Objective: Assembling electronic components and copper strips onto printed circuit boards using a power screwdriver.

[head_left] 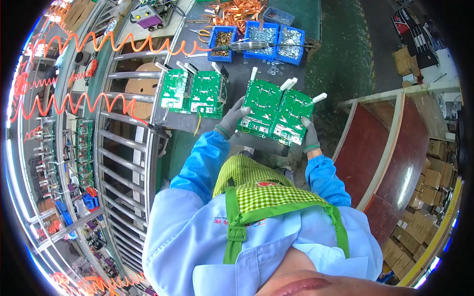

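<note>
Both my grey-gloved hands hold a pair of green circuit boards [274, 112] with white tabs sticking up, lifted in front of my chest above the dark worktable [237, 81]. My left hand [231, 120] grips the left edge of the pair. My right hand [309, 135] grips the right lower corner. Another pair of green circuit boards [193, 92] lies flat on the worktable to the left, untouched.
Blue bins of screws and small metal parts [269, 38] stand at the table's far side, with an electric screwdriver [247, 46] lying across them. A roller conveyor [129, 148] runs on my left. Orange coiled hoses [98, 44] hang above. Cardboard boxes [424, 212] are stacked at right.
</note>
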{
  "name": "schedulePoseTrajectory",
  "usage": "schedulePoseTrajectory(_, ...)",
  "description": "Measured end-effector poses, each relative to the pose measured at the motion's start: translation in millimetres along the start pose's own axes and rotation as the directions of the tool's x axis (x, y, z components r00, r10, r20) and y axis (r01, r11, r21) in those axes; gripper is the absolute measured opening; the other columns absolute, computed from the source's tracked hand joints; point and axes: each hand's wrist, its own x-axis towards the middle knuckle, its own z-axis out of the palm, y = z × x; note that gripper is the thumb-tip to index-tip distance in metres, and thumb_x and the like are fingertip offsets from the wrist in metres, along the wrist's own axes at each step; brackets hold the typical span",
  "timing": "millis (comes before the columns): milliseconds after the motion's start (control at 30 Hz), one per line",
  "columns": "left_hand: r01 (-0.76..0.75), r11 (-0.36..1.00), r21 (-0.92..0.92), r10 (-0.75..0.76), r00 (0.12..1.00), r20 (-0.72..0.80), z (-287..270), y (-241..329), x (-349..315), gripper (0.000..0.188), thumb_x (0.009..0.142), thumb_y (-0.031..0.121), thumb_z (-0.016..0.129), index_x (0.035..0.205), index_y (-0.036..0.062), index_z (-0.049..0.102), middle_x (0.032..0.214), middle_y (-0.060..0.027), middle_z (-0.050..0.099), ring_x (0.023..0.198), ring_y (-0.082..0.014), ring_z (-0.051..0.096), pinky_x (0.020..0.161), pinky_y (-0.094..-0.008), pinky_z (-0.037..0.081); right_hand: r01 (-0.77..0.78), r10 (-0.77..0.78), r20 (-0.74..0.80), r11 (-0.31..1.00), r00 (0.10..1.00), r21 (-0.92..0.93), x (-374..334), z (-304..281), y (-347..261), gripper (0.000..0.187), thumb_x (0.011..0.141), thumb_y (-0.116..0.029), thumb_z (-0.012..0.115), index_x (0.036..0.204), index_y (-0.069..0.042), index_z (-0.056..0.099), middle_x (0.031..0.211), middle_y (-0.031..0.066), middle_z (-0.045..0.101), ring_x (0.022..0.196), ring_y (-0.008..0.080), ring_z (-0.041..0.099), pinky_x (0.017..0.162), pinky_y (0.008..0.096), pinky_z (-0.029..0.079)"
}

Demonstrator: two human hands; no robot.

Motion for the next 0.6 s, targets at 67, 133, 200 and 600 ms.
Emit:
schedulePoseTrajectory(67, -0.071, 0.995, -0.070, 0.068, 0.997, -0.044, -0.5, -16.4, -2.2, 0.068, 0.079, 0.026, 0.060, 0.137, 0.0069, 0.029, 0.124, -0.0110, 0.048, 0.113, -0.0222, 0.047, 0.097, -0.0346, 0.036, -0.108, 0.108, -0.047, 0.994, 0.993, 0.004, 9.1, -16.0, 8.3, 0.047, 0.081, -0.029, 0.057, 0.117, 0.001, 0.049, 0.107, 0.0122, 0.059, 0.091, 0.0221, 0.060, 0.082, 0.0361, 0.050)
schedulePoseTrajectory(133, -0.074, 0.994, -0.076, 0.070, 0.996, -0.050, -53.1, 21.5, 21.6, 0.067, 0.079, 0.025, 0.060, 0.136, 0.0056, 0.030, 0.122, -0.0110, 0.049, 0.110, -0.0219, 0.049, 0.094, -0.0339, 0.038, -0.085, 0.081, -0.108, 0.996, 0.991, -0.028, 72.1, 15.5, 26.0, 0.044, 0.081, -0.028, 0.057, 0.115, 0.000, 0.052, 0.105, 0.0117, 0.060, 0.090, 0.0214, 0.060, 0.082, 0.0355, 0.049)
schedulePoseTrajectory(200, -0.028, 0.997, -0.069, 0.015, 0.983, -0.183, -49.1, 21.7, 16.0, 0.062, 0.080, 0.028, 0.060, 0.132, 0.0031, 0.036, 0.115, -0.0120, 0.053, 0.103, -0.0216, 0.053, 0.088, -0.0328, 0.042, -0.144, 0.120, -0.152, 0.977, 0.981, -0.159, 87.2, -1.5, 36.9, 0.043, 0.081, -0.027, 0.056, 0.114, 0.000, 0.053, 0.104, 0.0125, 0.061, 0.090, 0.0216, 0.061, 0.082, 0.0351, 0.049)
schedulePoseTrajectory(600, 0.293, 0.836, 0.464, -0.050, 0.883, -0.467, -29.7, 0.2, -70.4, 0.058, 0.082, 0.042, 0.060, 0.119, -0.0022, 0.050, 0.108, -0.0194, 0.059, 0.104, -0.0257, 0.055, 0.087, -0.0325, 0.043, 0.020, -0.029, 0.002, 0.633, 1.000, -0.774, 73.9, 14.0, -21.8, 0.073, 0.080, -0.027, 0.065, 0.135, 0.002, 0.027, 0.132, 0.0126, 0.042, 0.118, 0.0206, 0.042, 0.100, 0.0300, 0.031)
